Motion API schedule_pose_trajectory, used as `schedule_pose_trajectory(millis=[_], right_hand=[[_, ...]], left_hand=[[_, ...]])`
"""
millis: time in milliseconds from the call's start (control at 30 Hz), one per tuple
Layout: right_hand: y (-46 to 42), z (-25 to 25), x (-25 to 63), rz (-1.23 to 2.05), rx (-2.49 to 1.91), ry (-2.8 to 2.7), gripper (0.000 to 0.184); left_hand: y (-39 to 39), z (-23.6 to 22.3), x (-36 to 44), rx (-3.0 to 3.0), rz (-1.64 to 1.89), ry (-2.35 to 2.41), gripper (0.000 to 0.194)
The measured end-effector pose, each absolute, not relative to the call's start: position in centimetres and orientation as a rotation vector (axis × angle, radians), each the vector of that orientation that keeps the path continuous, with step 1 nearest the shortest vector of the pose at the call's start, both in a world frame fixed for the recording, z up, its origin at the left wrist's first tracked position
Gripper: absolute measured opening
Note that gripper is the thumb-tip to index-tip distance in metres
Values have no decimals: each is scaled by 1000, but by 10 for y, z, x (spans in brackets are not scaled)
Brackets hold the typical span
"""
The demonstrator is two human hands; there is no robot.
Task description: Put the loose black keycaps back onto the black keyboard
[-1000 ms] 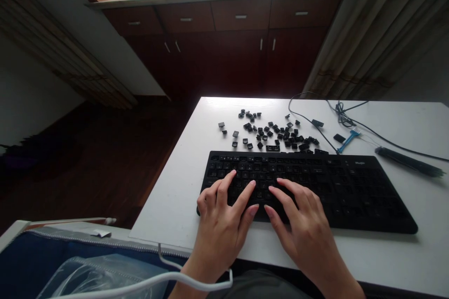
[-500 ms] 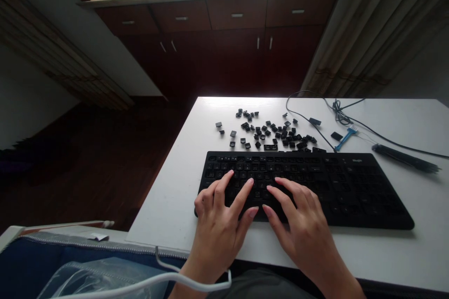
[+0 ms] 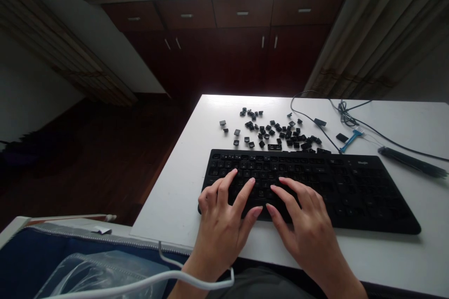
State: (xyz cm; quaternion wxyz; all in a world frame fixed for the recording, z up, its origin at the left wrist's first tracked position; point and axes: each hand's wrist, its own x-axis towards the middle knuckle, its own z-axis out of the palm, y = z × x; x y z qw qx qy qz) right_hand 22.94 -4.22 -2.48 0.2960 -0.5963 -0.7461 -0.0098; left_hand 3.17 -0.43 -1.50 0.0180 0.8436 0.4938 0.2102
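Note:
A black keyboard (image 3: 365, 191) lies across the white table in front of me. Over its left part rests my left hand (image 3: 224, 215), fingers spread and fingertips on or just above the keys. Close beside it my right hand (image 3: 307, 217) is spread over the middle keys, its thumb near the front edge. Neither hand holds anything. Behind the keyboard several loose black keycaps (image 3: 288, 134) are scattered, some upside down. Several key spots on the board look bare, though the dark surface makes this hard to judge.
Right of the keycaps lie a blue brush-like tool (image 3: 351, 140), a dark brush (image 3: 410, 161) and a bundled black cable (image 3: 347, 114). At the lower left, a white curved bar (image 3: 140, 282) crosses before a clear plastic bag (image 3: 94, 273). The white table (image 3: 168, 201) ends at its left edge.
The whole view has shifted slightly, so the table and keyboard sit a little farther right. Both hands keep nearly the same pose on the keyboard.

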Motion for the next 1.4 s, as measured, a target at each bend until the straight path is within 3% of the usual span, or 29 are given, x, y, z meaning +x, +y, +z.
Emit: schedule_pose_trajectory(millis=[233,1400], right_hand=[[-42,-23,229,-28,-1571,-1982,38],[-42,-28,231,-54,-1560,-1976,36]], left_hand=[[1,-15,6,2578,832,1360,43],[0,-13,5,2683,718,1300,48]])
